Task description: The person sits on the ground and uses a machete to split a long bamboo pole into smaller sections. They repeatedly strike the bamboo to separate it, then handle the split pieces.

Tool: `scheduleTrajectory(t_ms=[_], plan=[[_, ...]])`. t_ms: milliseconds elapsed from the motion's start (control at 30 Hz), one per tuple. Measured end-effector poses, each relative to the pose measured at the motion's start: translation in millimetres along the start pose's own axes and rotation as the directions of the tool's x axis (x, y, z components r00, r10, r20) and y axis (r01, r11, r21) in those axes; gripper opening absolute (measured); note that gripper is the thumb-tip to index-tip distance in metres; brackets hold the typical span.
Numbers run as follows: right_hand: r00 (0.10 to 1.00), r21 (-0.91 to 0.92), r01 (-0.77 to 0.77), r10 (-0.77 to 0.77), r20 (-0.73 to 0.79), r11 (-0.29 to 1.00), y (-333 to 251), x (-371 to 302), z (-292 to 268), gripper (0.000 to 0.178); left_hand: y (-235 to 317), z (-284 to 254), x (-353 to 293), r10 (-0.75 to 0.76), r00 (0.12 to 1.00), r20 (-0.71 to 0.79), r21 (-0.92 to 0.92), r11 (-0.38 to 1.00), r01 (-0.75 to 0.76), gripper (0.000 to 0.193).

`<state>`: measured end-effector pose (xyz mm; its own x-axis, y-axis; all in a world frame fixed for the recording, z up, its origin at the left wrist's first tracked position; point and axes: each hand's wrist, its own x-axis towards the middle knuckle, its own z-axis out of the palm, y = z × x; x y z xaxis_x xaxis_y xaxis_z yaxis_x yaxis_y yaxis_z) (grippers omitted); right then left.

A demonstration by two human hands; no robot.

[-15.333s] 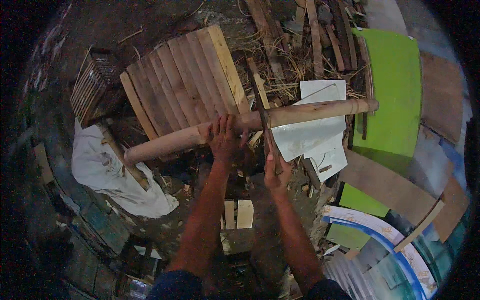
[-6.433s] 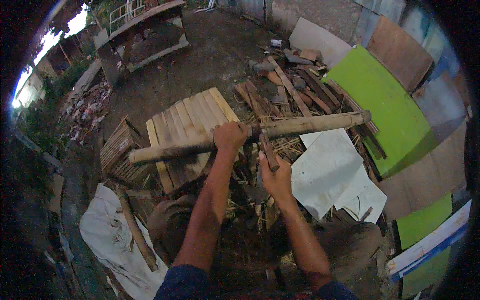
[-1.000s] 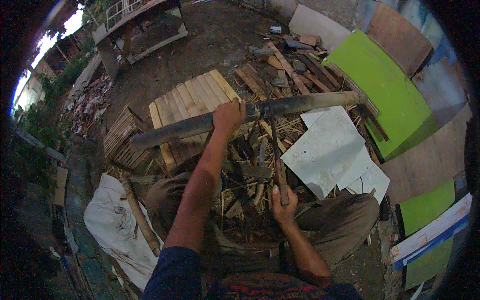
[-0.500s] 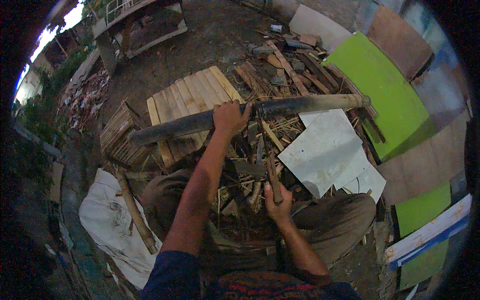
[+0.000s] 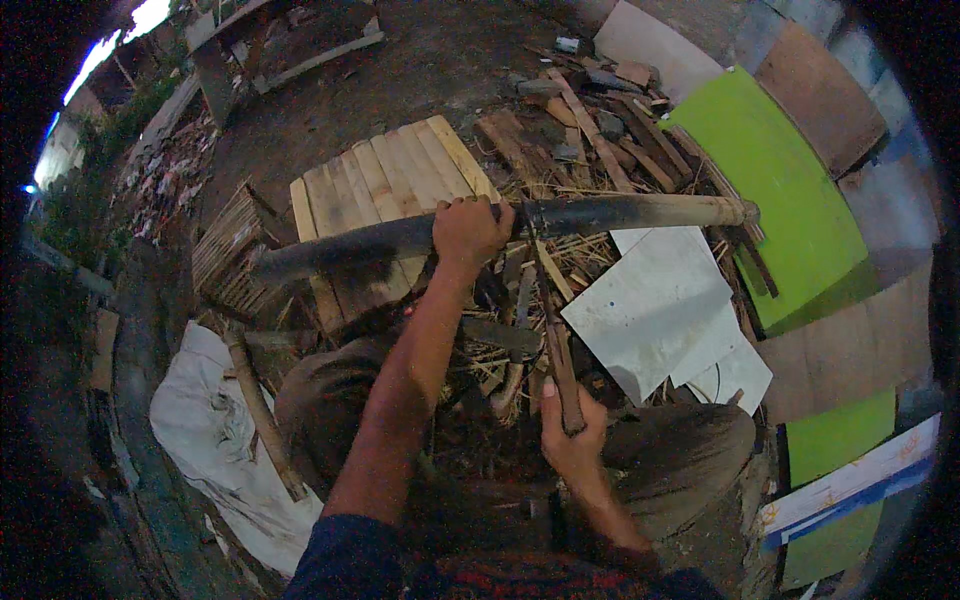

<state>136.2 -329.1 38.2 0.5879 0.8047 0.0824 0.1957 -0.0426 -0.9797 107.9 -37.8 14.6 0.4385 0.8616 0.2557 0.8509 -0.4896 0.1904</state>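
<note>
Head view: A long, round, dark-and-pale bamboo-like pole (image 5: 625,212) is stretched roughly nine to three o'clock, gripped by the nearer left hand (image 5: 470,236); it is met by a narrow, wooden-handled dark blade (image 5: 557,352), clasped in the right hand (image 5: 576,443) and pointed toward twelve.

No lettering, number or sign could be read. A dim reddish print (image 5: 505,567) showed across the front of the person's dark shirt (image 5: 350,552), and faint orange marks (image 5: 770,513) stood on a white-and-blue board (image 5: 855,487) at right, both too blurred to make out.
</note>
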Motion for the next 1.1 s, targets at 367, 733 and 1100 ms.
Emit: scheduleTrajectory(t_ms=[367, 733, 1100], plan=[[0.995, -0.014, -0.071, 0.072, 0.062, 0.997, 3, 45, 10, 0.028, -10, 20, -1, 0.010, 0.991, -0.130, -0.013, 1.000, -0.012, 0.050], [0.999, -0.054, 0.024, -0.023, 0.029, 0.998, -3, 71, 30, 0.026, -1, 15, -2, -0.006, 0.989, -0.145, -0.021, 1.000, 0.003, 0.045], [0.996, -0.089, 0.084, -0.086, -0.016, 0.992, -7, 83, 24, 0.037, -1, 41, -6, -0.035, 0.904, -0.425, -0.088, 0.996, -0.003, 0.042]])
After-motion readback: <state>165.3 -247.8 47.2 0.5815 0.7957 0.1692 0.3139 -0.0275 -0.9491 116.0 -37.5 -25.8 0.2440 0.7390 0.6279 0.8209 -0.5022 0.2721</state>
